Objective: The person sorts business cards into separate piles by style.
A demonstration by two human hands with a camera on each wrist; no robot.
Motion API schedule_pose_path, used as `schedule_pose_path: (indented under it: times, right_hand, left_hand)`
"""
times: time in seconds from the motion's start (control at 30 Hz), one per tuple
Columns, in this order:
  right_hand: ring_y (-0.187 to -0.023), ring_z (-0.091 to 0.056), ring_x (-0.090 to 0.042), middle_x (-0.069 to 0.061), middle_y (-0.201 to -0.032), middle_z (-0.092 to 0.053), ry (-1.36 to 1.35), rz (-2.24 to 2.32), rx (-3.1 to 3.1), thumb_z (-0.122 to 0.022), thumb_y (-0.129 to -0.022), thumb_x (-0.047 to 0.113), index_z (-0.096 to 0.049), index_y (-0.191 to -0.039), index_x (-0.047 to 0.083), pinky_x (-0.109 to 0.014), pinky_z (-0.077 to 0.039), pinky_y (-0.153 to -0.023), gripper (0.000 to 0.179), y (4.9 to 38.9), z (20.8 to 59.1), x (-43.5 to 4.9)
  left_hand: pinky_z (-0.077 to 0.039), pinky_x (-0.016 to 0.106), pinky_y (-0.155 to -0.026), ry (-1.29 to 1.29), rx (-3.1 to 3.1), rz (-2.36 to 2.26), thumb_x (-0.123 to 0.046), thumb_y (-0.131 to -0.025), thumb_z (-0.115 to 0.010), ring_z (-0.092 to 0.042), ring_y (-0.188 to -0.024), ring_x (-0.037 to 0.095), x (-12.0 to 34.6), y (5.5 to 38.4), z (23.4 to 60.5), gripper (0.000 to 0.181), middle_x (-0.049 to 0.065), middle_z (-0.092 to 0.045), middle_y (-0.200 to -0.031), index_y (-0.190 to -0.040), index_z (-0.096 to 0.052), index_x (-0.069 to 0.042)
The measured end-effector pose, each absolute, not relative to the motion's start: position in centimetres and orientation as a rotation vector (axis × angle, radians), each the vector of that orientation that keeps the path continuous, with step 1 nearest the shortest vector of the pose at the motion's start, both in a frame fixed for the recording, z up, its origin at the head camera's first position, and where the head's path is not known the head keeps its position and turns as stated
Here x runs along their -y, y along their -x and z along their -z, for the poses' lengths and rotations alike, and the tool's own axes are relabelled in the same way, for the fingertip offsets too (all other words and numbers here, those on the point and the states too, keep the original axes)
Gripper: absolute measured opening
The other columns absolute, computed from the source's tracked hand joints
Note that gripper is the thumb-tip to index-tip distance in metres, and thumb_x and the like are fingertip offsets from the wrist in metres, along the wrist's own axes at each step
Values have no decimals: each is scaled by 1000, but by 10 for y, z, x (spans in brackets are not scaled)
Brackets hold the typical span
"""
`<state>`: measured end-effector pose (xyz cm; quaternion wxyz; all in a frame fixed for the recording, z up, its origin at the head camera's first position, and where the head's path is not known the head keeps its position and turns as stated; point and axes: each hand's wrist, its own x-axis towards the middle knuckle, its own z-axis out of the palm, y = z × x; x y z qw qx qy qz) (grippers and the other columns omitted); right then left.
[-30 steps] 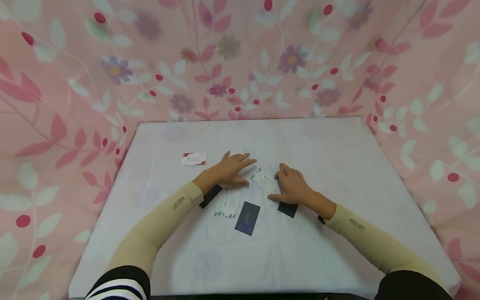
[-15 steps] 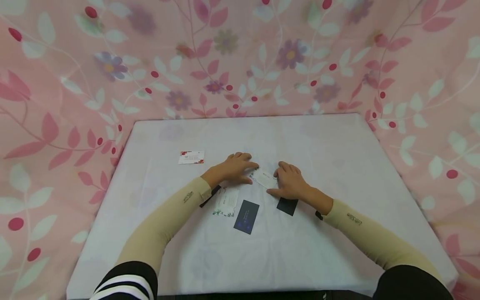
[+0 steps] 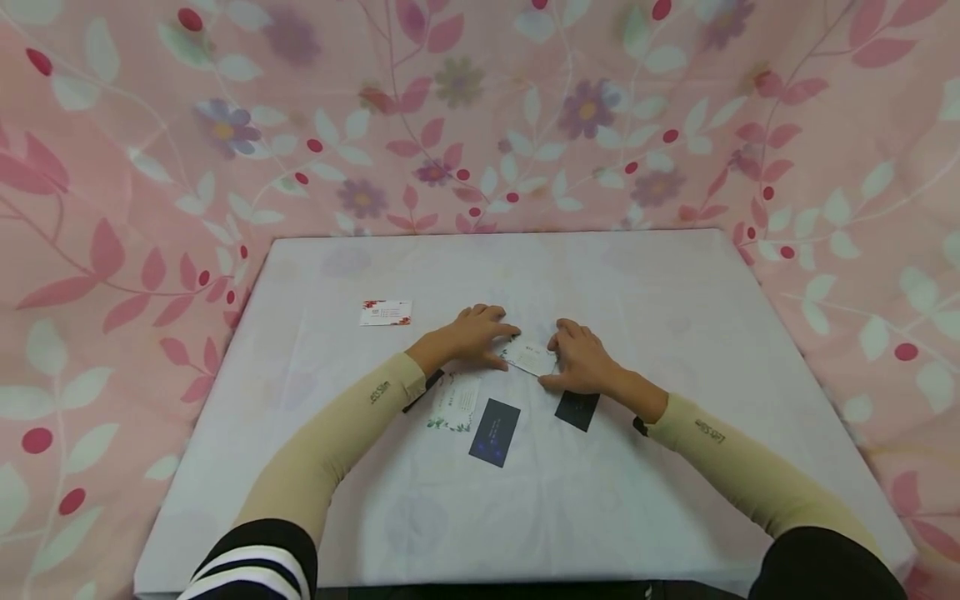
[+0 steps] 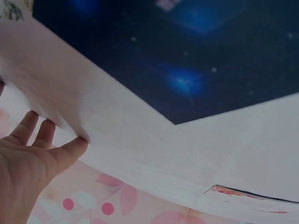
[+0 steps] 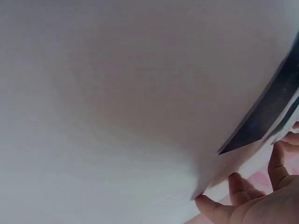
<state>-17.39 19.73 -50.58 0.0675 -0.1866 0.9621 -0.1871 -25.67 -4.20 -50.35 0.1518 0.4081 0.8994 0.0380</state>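
Observation:
Near the middle of the table in the head view lies a white business card (image 3: pixel 529 357) with a leafy print. My left hand (image 3: pixel 472 335) holds it at its left end, thumb and index finger at the corners. My right hand (image 3: pixel 585 360) grips the right end, covering part of it. In the left wrist view several fingertips of the left hand (image 4: pixel 37 149) touch the white cloth. The right wrist view shows fingertips of the right hand (image 5: pixel 254 198) down on the cloth, with the thumb at a thin edge.
Nearer to me lie a dark blue card (image 3: pixel 495 433), a white leafy card (image 3: pixel 454 403) and a black card (image 3: pixel 577 410). Another black card (image 3: pixel 424 392) is partly under the left forearm. A white card with red flowers (image 3: pixel 386 313) lies farther left on the white table (image 3: pixel 637 517).
My left hand has moved right onto the left end of the leafy card, its spread fingers drawing in. The right hand stays at the other end, nearly still.

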Motion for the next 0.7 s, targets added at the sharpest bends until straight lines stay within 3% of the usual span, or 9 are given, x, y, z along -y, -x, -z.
schedule_pose_path:
  times: [0.37, 0.7]
  right_hand:
    - [-136, -42, -41, -21, -145, -48, 625, 655, -2889, -79, -79, 42, -60, -116, 4, -62, -33, -108, 56, 177, 508, -204]
    - [-126, -53, -35, -16, -134, -60, 638, 700, -2896, -82, -77, 46, -59, -129, 1, -53, -41, -106, 73, 184, 511, -205]
  left_hand:
    - [-35, 43, -114, -1208, -2561, -259, -50, -84, -74, -45, -138, 25, 44, 261, 504, 67, 5, -53, -144, -140, -56, -18]
    - [-36, 38, -115, -1171, -2502, -416, -46, -84, -76, -51, -133, 24, 49, 263, 500, 68, 8, -59, -139, -139, -57, -11]
